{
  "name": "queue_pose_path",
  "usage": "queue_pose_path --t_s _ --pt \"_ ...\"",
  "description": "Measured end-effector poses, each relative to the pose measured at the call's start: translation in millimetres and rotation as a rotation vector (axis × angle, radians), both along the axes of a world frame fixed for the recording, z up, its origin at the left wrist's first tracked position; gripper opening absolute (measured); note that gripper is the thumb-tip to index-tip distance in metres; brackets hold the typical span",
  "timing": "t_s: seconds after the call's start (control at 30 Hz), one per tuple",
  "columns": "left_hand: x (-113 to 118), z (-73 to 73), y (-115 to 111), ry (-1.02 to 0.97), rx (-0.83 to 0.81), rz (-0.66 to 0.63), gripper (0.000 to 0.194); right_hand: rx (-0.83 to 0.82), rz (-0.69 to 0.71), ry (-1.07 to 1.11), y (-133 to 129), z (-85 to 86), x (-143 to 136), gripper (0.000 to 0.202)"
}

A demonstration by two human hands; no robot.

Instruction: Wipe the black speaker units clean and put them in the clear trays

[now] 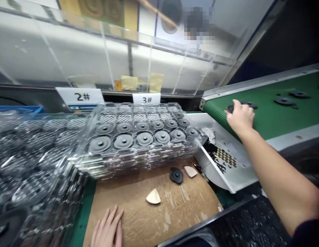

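Observation:
My right hand (pixel 240 118) reaches over the green conveyor belt (pixel 267 118), its fingers closed on a black disc-shaped part (pixel 229 108) that is partly hidden. Just beyond the fingers, another black part (pixel 250 105) lies on the belt. My left hand (pixel 108 229) rests flat on the brown board (pixel 131 219), fingers stretched out and holding nothing. On the board are a cream wedge-shaped pad (pixel 153 197), one black part with a central knob (pixel 176 175) and a second pale pad (pixel 190 171).
Behind the board, stacked clear trays (pixel 139 154) hold several black discs. More clear trays (pixel 46 164) stand at left. A white bin (pixel 226 178) with small black and yellowish pieces sits under the belt's end. More parts (pixel 285 100) lie farther along the belt. A black tray (pixel 249 223) is at the front right.

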State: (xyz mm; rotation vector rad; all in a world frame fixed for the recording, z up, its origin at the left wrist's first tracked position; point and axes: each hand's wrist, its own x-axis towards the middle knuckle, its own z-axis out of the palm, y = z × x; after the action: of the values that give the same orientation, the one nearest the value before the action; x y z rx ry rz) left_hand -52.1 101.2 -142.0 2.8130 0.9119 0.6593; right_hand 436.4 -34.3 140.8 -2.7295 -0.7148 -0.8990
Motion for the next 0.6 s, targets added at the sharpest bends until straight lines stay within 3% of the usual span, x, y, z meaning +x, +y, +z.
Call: queue_pose_path --t_s 0.17,0.27,0.33,0.47,0.53,0.6 --pt "2 6.4 -8 -0.101 0.017 0.031 0.029 -0.068 0.198 -0.049 19 34.4 -59 0.057" --pt "3 9.4 -11 -0.095 -0.013 0.045 0.028 -0.195 0.416 -0.032 34 56.1 -99 0.053" --pt "3 11.3 -12 -0.097 -0.041 0.051 0.028 -0.341 0.603 0.057 42 59.4 -125 0.046" --pt "3 15.3 -16 -0.096 -0.105 0.065 0.028 -0.763 0.936 0.471 47 36.3 -174 0.038" --pt "1 17.5 -20 -0.094 -0.130 0.066 0.028 -0.946 1.027 0.646 43 18.4 -195 0.036" --pt "-3 19.2 -27 -0.090 -0.148 0.062 0.030 -1.004 1.080 0.688 35 2.5 -212 0.035"
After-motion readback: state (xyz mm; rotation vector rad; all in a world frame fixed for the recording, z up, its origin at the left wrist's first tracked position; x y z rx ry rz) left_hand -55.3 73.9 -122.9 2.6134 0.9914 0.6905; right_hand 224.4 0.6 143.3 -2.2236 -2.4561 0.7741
